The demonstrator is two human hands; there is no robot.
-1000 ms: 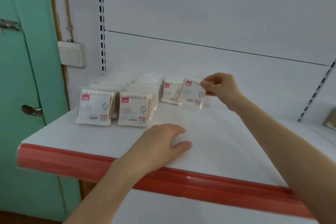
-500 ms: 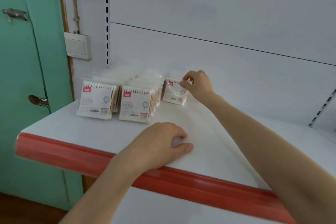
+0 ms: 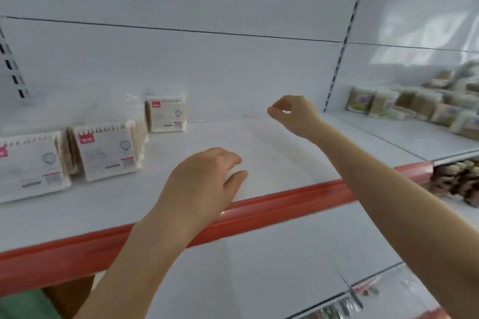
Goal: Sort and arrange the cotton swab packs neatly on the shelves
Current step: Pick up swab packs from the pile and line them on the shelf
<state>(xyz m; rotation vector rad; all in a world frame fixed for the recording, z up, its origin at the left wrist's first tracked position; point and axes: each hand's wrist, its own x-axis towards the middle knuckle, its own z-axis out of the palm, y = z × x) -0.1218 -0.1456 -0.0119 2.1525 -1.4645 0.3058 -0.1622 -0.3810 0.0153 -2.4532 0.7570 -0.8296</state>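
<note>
Cotton swab packs with white labels and red tags stand in rows on the white shelf (image 3: 272, 163). One row fronts at the far left (image 3: 28, 166), a second beside it (image 3: 107, 153), and a short row stands at the back (image 3: 166, 115). My left hand (image 3: 204, 179) rests palm down on the shelf near its red front edge, holding nothing. My right hand (image 3: 293, 114) hovers above the shelf to the right of the back row, fingers loosely curled, with nothing in it.
On the adjoining shelf to the right lie several other swab packs (image 3: 414, 106) in a loose pile. The red rail (image 3: 285, 197) runs along the shelf front. More goods (image 3: 458, 181) sit on a lower shelf at right. Slotted uprights (image 3: 337, 65) divide the back panels.
My right hand let go of the pack at the back row and drew away to the right. The camera view swung right. My left hand stayed on the shelf.
</note>
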